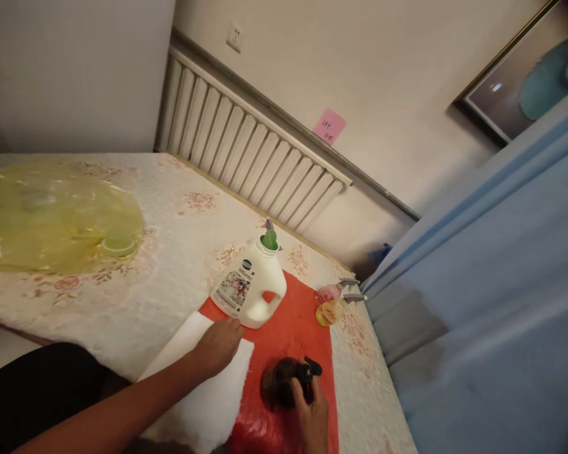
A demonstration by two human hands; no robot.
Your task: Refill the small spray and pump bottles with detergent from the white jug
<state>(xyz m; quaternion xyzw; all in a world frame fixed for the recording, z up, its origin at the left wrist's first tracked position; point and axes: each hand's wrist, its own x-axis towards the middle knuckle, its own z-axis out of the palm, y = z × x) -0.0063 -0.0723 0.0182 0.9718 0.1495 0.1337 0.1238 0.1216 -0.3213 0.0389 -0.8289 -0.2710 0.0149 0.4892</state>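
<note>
My right hand (312,407) grips a dark pump bottle (284,383) by its neck, just below the black pump head. The bottle stands on a red plastic sheet (307,331). My left hand (220,345) has its fingers curled together over a folded white towel (203,403), close to the base of a cream detergent jug (260,287). What those fingers hold, if anything, is hidden. The jug stands uncapped at the back of the red sheet, a green pouring spout showing in its mouth.
Two small spray bottles, one pink (329,293) and one yellow (329,313), stand at the sheet's right edge. A yellow plastic bag (52,214) with a green cap (118,241) lies left on the flowered tablecloth (165,233). A radiator (246,145) and blue curtain (492,284) border the table.
</note>
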